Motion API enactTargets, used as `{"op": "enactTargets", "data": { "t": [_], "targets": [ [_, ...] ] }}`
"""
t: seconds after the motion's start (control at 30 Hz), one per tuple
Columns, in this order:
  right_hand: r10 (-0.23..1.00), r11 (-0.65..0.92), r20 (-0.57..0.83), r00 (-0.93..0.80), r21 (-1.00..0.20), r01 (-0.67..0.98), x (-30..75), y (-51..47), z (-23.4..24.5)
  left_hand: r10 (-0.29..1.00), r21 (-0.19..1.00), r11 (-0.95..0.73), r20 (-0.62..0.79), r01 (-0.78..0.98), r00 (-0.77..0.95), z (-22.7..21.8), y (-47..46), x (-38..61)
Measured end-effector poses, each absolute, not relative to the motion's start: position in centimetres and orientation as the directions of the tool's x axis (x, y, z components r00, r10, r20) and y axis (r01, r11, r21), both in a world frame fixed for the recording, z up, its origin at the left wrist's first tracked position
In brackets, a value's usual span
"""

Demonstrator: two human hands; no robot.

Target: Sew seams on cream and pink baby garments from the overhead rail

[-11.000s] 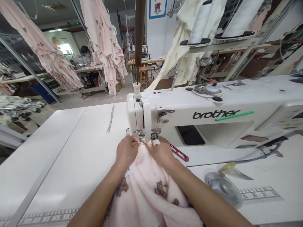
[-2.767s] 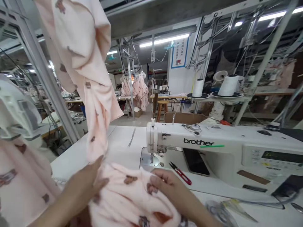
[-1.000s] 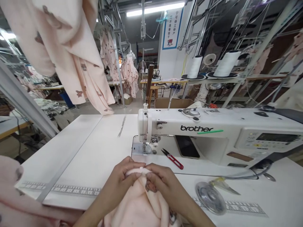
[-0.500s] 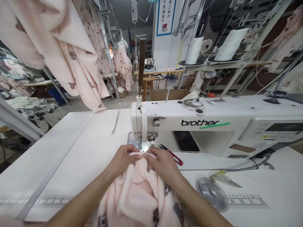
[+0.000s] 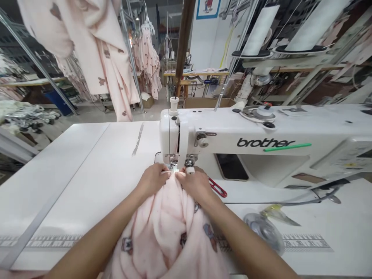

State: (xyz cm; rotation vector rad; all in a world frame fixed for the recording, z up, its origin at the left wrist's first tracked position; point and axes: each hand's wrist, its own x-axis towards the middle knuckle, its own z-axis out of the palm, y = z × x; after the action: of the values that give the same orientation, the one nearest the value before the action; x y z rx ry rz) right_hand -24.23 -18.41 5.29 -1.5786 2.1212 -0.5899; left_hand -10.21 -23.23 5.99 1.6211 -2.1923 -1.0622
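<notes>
Both hands pinch the pink cloth at the sewing machine.

I have the left hand and the right hand closed, fingertips almost meeting, each nipping the top edge of the pink cloth. The cloth bunches up between my wrists and spills back toward me over the near edge of the white table. The pinched edge sits right at the presser foot. My fingers hide the needle, so I cannot tell whether the edge is under the foot or just in front of it. Red snips lie on the machine bed just beside the right hand. A clear disc lies farther right, apart from the cloth.
</notes>
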Motion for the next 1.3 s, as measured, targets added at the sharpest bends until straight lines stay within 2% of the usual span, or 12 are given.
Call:
{"op": "enactTargets", "data": {
  "t": [0.3,0.6,1.03,1.3],
  "targets": [
    [-0.966,0.247,-0.067,-0.249,-0.515,-0.821,-24.4,-18.4,5.1,-0.921,0.572,0.102,-0.256,-0.814,-0.295,6.6,-23.0,-11.2],
    [-0.965,0.249,-0.047,-0.259,-0.484,-0.839,-24.3,-18.5,4.9,-0.925,0.608,0.087,-0.244,-0.789,-0.290,6.6,-22.9,-10.9],
    [-0.964,0.194,0.090,-0.249,-0.404,-0.894,-24.0,-18.5,3.9,-0.934,0.635,0.072,-0.228,-0.769,-0.276,6.2,-23.3,-10.9],
    [-0.964,0.188,0.099,-0.246,-0.399,-0.897,-24.2,-18.4,3.5,-0.936,0.634,0.070,-0.225,-0.770,-0.270,6.3,-23.3,-11.1]
  ]
}}
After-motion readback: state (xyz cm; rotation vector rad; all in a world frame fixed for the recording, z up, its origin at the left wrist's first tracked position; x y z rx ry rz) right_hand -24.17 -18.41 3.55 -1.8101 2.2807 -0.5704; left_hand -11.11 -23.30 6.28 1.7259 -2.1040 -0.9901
